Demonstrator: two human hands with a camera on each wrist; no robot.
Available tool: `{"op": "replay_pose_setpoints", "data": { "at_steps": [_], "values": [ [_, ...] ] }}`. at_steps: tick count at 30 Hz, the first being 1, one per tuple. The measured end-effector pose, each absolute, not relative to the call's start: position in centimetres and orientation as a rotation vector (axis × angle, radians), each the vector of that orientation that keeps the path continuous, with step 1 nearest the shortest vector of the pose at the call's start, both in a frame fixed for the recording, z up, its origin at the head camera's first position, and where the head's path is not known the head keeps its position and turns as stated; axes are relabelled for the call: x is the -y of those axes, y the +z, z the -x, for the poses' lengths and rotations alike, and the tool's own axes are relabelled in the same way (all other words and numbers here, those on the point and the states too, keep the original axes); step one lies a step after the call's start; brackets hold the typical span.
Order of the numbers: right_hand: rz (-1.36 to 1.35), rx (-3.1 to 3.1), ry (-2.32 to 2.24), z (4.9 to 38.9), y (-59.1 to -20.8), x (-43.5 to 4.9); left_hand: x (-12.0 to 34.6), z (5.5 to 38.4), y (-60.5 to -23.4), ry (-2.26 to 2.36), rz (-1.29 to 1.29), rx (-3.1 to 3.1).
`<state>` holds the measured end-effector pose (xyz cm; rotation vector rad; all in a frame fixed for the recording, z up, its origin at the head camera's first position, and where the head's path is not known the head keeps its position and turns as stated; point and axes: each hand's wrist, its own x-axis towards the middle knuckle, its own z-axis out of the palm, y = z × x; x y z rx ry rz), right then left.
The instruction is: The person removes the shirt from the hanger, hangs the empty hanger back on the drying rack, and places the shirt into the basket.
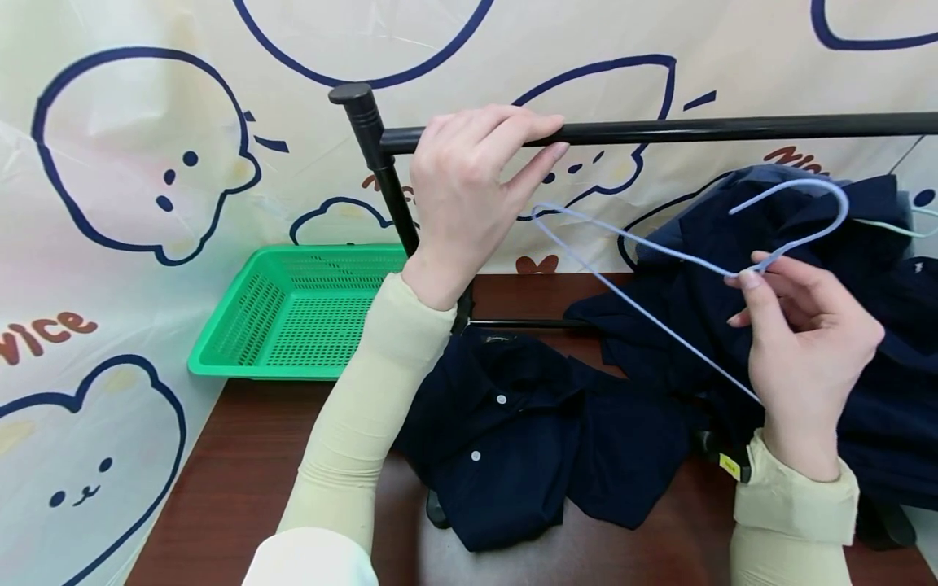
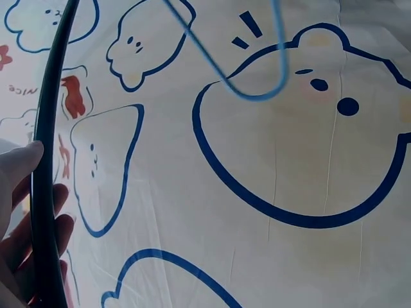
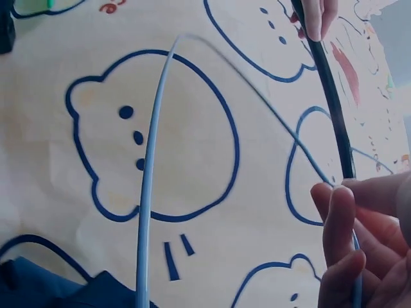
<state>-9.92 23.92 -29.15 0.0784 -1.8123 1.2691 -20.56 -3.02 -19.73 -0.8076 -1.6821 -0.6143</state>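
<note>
My left hand (image 1: 469, 183) holds the black top rail (image 1: 703, 130) of a rack near its left end post. In the left wrist view its thumb and fingers lie on opposite sides of the rail. Below and to the right, my right hand (image 1: 813, 342) pinches a light blue clothes hanger (image 1: 844, 203) at the neck under its hook. The hook opens toward the left, and the hanger is tilted, with nothing hung on it. A navy shirt (image 1: 528, 439) with white buttons lies on the brown table (image 1: 212, 480) beneath both hands.
A green perforated basket (image 1: 256, 313) stands at the back left, behind the left forearm. Dark clothes (image 1: 703, 236) are heaped at the right, with a pale green hanger (image 1: 890, 228) among them. Behind everything hangs a sheet (image 1: 139, 325) printed with cartoon animals.
</note>
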Motion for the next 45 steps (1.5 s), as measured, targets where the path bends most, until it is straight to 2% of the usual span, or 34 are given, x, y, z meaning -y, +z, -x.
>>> {"op": "replay_pose_setpoints", "data": {
  "at_steps": [12, 19, 33, 45],
  "values": [
    [0.097, 1.744, 1.142, 10.2, -26.5, -25.0, 2.9, 20.6, -19.8, -0.629, 0.805, 1.676],
    [0.298, 1.713, 1.187, 11.0, -25.2, -26.0, 3.0, 20.5, -19.7, -0.637, 0.806, 1.663],
    [0.362, 1.687, 1.238, 13.2, -24.3, -26.7, 3.0, 20.5, -19.8, -0.637, 0.801, 1.668],
    [0.344, 1.813, 1.061, 14.2, -25.4, -26.9, 3.0, 20.5, -19.7, -0.627, 0.806, 1.672]
  ]
}}
